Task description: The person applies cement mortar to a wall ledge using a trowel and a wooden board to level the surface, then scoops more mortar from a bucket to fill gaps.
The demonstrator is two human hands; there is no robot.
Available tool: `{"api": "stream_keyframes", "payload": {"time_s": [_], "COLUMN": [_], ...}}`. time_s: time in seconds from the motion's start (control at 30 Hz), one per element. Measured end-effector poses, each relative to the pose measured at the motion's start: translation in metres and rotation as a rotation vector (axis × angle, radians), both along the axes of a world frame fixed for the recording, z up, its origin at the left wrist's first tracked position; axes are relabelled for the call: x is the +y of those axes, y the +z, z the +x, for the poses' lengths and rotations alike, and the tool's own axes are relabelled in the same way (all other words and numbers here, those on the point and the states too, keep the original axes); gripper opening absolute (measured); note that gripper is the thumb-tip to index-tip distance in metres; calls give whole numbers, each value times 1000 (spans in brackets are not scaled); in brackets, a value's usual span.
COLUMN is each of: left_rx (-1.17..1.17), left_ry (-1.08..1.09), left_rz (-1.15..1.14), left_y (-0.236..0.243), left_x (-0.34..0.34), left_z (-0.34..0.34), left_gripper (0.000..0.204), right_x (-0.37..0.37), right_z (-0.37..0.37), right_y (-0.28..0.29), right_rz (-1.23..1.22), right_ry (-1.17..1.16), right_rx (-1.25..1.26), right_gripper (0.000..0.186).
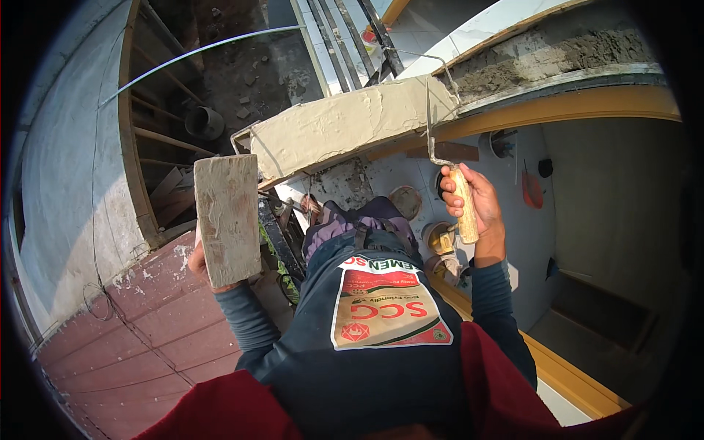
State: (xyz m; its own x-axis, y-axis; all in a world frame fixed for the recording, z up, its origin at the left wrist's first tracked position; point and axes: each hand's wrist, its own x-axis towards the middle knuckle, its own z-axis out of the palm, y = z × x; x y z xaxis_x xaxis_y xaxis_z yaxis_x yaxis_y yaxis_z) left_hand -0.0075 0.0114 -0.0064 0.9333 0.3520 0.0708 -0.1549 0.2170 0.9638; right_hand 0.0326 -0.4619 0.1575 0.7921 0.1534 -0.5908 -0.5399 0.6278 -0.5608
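My left hand grips a flat rectangular board from behind, its face smeared with pale plaster. Most of those fingers are hidden by the board. In my right hand is a trowel, fingers wrapped round its pale wooden handle. The trowel's thin blade points away from me, seen nearly edge-on. It overlaps the right end of a ledge coated in smooth cream plaster; whether it touches cannot be told. The board is just left of the ledge's near corner.
Rough grey mortar covers a curved section at right, above an orange-yellow frame. Dark metal bars stand behind the ledge. A bucket sits at far left; several containers lie below. Maroon planks line the left.
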Motion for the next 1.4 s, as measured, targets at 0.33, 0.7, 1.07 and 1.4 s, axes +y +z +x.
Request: {"api": "stream_keyframes", "payload": {"time_s": [0.33,0.7,1.07,1.4], "left_rx": [-127,-142,-87,-108], "left_ry": [-92,-202,-140,-237], "left_rz": [191,-380,-379,-597], "left_y": [-11,11,17,36], "left_x": [-2,-11,-11,-19], "left_z": [-2,-11,-13,-3], "left_gripper": [32,29,32,33], "right_x": [21,49,48,37], "right_z": [29,26,10,46], "right_y": [-5,-2,13,9], "right_rz": [-679,-700,-562,-696], "right_ry": [339,743,929,572], "right_rx": [-3,-50,3,-3], "right_gripper": [33,41,40,36]}}
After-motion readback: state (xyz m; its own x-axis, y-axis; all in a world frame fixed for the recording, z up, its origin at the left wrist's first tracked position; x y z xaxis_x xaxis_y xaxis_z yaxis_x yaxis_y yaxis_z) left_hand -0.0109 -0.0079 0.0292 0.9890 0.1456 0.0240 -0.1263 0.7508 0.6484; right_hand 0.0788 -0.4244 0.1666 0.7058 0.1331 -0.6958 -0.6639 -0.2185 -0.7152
